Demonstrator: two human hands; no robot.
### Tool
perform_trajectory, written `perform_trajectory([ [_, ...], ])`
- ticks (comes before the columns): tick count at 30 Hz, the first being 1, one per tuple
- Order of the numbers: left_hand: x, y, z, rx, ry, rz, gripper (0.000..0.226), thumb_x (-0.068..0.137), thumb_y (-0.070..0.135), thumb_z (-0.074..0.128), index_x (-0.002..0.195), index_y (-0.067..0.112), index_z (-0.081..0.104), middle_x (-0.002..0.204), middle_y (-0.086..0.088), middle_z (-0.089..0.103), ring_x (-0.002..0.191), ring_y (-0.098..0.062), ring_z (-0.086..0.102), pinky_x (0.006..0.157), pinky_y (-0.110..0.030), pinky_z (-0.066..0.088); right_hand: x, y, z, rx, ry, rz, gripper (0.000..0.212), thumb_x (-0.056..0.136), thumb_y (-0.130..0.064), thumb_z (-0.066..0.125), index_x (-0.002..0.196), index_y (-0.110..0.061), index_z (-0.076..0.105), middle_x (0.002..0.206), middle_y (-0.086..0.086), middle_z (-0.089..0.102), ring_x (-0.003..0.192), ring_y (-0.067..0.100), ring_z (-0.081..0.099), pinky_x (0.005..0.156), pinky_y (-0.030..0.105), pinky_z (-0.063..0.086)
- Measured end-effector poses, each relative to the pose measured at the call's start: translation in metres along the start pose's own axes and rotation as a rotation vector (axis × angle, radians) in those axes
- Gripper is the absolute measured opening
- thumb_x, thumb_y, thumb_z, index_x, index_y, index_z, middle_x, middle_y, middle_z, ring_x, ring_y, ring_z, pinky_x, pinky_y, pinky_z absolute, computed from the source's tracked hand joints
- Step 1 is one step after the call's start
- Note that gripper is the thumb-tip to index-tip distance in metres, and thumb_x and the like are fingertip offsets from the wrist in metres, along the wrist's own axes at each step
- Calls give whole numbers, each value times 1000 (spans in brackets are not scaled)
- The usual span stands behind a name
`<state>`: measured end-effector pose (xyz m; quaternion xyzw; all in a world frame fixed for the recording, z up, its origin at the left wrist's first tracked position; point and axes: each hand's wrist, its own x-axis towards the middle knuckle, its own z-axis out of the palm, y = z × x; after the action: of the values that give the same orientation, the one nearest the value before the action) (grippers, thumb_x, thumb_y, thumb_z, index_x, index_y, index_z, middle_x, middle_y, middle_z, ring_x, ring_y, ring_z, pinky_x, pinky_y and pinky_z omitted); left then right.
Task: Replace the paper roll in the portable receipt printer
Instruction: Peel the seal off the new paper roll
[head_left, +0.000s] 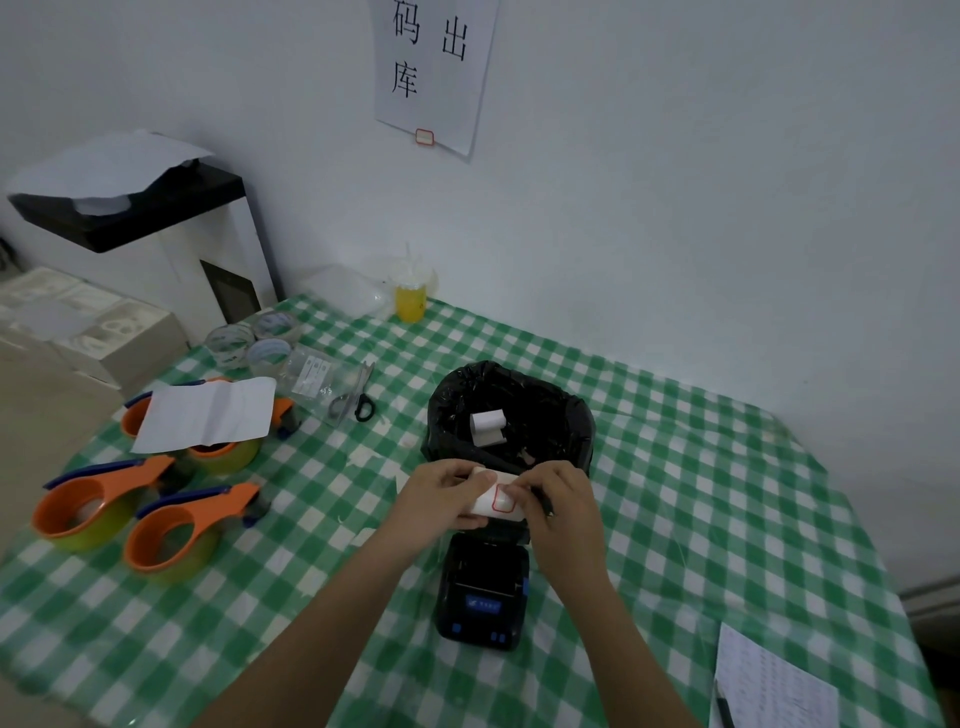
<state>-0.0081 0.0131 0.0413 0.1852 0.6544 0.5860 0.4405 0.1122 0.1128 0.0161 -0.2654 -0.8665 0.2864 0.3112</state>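
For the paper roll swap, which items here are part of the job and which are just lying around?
Job: new paper roll held in left hand and right hand; receipt printer; bin holding a used roll.

Lying about: tape dispensers, scissors, yellow drink cup, tape rolls.

Single head-worn wide-angle view, looking forward and down across the bench (727, 493) toward the wall (675, 182). Both hands sit close, low centre; frame edges bow.
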Motion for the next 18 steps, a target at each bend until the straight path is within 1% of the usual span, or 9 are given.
perform_trajectory([
  [2,1,0,1,-2,17,-15,17,87,22,61,99,11,66,99,-10,68,85,-20,69,63,-21,60,-1,1,1,-70,45,-72,21,84,-30,54,78,-13,66,80,0,61,81,7,46,81,5,32],
  [4,1,0,1,-1,36,-29,23,86,22,62,104,8,65,100,-11,67,85,-21,69,63,-21,60,-2,3,2,-89,73,-115,20,84,-26,55,79,-10,67,79,3,63,81,7,46,83,3,31],
  [7,2,-2,1,-21,49,-42,24,86,23,63,104,7,65,99,-11,68,83,-20,69,63,-22,61,-3,7,3,-109,71,-147,20,85,-24,55,81,-10,69,80,3,64,81,7,46,82,6,33],
  [10,2,-4,2,-34,55,-53,21,85,24,64,100,9,66,99,-13,68,84,-22,69,65,-24,61,-4,10,4,-140,76,-168,21,85,-23,54,81,-10,70,80,4,64,82,8,46,80,12,36],
  [13,2,-4,3,-66,62,-58,13,85,23,64,93,14,66,95,-11,68,81,-20,69,63,-23,61,-5,10,3,-150,89,-187,21,85,-22,55,81,-9,70,79,4,65,82,7,46,82,8,34],
  [18,2,-3,3,-81,70,-60,9,85,23,64,90,16,67,98,-12,69,84,-22,69,62,-23,61,-7,10,3,-154,105,-213,20,84,-22,57,81,-9,71,80,4,65,83,7,47,79,13,38],
])
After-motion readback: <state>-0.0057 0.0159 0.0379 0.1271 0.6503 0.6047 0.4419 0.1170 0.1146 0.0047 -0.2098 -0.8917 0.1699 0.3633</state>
